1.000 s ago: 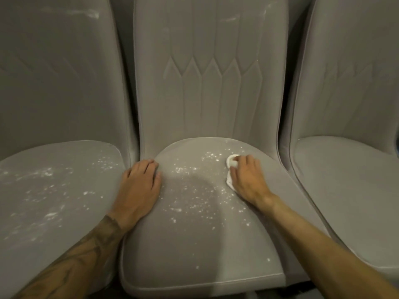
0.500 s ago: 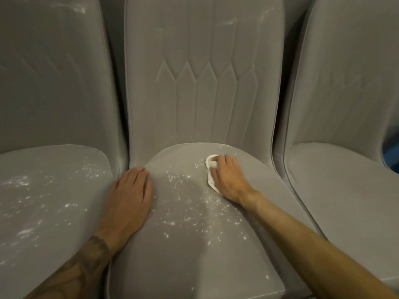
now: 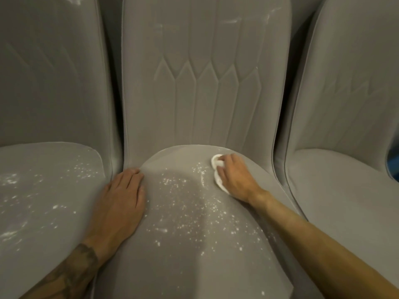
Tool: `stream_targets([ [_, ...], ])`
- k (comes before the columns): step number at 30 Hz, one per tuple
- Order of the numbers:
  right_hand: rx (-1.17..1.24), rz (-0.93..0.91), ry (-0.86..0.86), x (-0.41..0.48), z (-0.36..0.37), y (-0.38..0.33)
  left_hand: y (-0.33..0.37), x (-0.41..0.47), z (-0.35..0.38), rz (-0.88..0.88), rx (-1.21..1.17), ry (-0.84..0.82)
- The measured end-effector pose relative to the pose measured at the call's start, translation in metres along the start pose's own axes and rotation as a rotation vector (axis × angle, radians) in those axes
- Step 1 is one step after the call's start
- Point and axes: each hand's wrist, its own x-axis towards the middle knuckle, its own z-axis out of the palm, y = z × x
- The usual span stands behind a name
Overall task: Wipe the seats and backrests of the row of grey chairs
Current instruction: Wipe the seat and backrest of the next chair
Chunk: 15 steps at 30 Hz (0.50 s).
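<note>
Three grey upholstered chairs in a row fill the view, side by side and close together.
- Left chair (image 3: 54,93): faint stitched lines on the back.
- Middle chair (image 3: 205,83): back stitched in vertical panels that end in pointed tips.
- Right chair (image 3: 345,104): similar stitching, fainter.

Gaps (image 3: 116,108) between the backs are narrow and dark; their contents are unreadable.
White specks (image 3: 183,212) lie on the left and middle seats.
Small blue patch (image 3: 394,167) at the right edge, beyond the right chair; unidentifiable.
Light is dim and warm. A soft shadow (image 3: 183,266) covers the near half of the middle seat.
</note>
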Motion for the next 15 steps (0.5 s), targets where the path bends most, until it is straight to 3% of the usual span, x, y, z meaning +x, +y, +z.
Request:
stream_targets([
  [3,-0.23,0.251,-0.071,0.017,-0.004,0.017,0.003,-0.002,-0.001,0.0,-0.005,0.011],
  [5,-0.224,0.305,-0.064,0.034,0.0,-0.001,0.005,-0.001,-0.002,-0.009,-0.001,0.002],
  [8,0.032,0.118,-0.009,0.033,0.017,-0.05,0.006,0.0,-0.004,-0.017,0.003,-0.008],
  [11,0.093,-0.111,-0.056,0.009,0.019,-0.058,0.006,-0.001,-0.004,-0.016,0.007,-0.015],
  [15,0.017,0.008,-0.033,0.013,0.001,-0.011,0.007,0.0,-0.005,-0.019,0.019,-0.02],
])
